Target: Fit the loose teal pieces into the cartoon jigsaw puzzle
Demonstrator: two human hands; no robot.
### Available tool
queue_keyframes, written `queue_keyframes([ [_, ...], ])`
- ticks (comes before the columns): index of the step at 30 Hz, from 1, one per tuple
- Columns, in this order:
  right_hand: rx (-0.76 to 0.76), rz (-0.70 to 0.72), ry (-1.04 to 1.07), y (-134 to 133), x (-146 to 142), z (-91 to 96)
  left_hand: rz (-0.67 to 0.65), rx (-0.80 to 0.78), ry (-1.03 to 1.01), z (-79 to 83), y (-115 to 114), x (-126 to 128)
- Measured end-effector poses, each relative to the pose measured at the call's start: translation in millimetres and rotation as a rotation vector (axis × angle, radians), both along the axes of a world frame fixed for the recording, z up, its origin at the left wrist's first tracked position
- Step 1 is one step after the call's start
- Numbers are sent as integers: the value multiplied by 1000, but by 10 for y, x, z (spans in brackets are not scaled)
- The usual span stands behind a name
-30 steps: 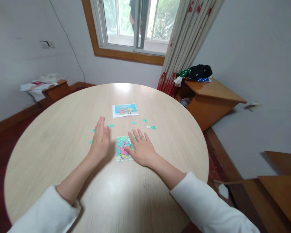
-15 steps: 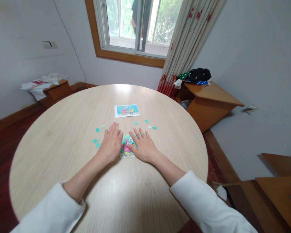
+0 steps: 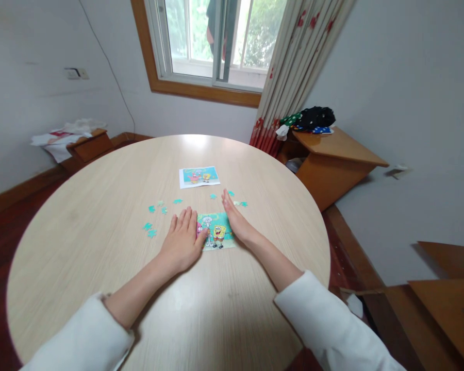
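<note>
A partly joined jigsaw puzzle (image 3: 218, 233) with cartoon figures on a turquoise ground lies flat on the table between my hands. My left hand (image 3: 183, 239) rests palm down over its left part, fingers stretched forward, thumb across the pink figure. On the right edge, my right hand (image 3: 237, 221) stands on its side with straight fingers, its palm facing the puzzle. Neither hand grasps anything. Loose turquoise puzzle pieces (image 3: 151, 233) lie left of my left hand. More pieces (image 3: 244, 204) lie just beyond my right hand.
A printed picture card (image 3: 199, 177) with the same cartoon figures lies farther back on the round wooden table (image 3: 100, 216). Behind the table are a window, a curtain (image 3: 290, 67) and a wooden cabinet (image 3: 340, 149) with clothes on top.
My left hand has turned from its edge to lie flat over the puzzle's left part. My right hand has lifted off the puzzle's face and tipped upright at its right edge.
</note>
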State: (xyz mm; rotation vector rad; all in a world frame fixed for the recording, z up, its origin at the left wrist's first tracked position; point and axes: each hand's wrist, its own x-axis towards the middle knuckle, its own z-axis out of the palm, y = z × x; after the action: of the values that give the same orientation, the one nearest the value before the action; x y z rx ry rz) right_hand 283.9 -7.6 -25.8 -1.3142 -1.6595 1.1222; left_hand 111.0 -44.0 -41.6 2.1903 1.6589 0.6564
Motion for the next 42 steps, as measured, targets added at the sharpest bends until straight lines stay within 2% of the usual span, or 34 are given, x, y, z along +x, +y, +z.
queue_keyframes([
  [2,28,-82,151,28,16,5,4,33,-180,92,-3,37],
  [5,123,-123,190,4,-31,16,27,56,-626,214,-10,126],
  [8,148,-94,249,-48,-129,8,77,-103,-1010,244,2,218],
  [11,108,-97,306,-63,-209,-40,148,-238,-1171,217,44,257],
  [16,10,-157,306,-28,-250,-122,233,-312,-1233,219,98,250],
  [25,-8,-163,361,-52,-268,-106,266,-353,-1293,269,86,284],
  [27,51,-158,317,-103,-271,-64,243,-297,-1279,240,81,280],
  [30,236,-106,214,-190,-282,-11,180,-186,-1264,183,63,280],
  [32,281,-88,157,-219,-290,-9,157,-186,-1265,151,54,286],
  [38,129,-134,129,-143,-303,-99,208,-330,-1294,167,67,318],
  [42,98,-151,163,-120,-317,-105,227,-371,-1300,215,64,332],
])
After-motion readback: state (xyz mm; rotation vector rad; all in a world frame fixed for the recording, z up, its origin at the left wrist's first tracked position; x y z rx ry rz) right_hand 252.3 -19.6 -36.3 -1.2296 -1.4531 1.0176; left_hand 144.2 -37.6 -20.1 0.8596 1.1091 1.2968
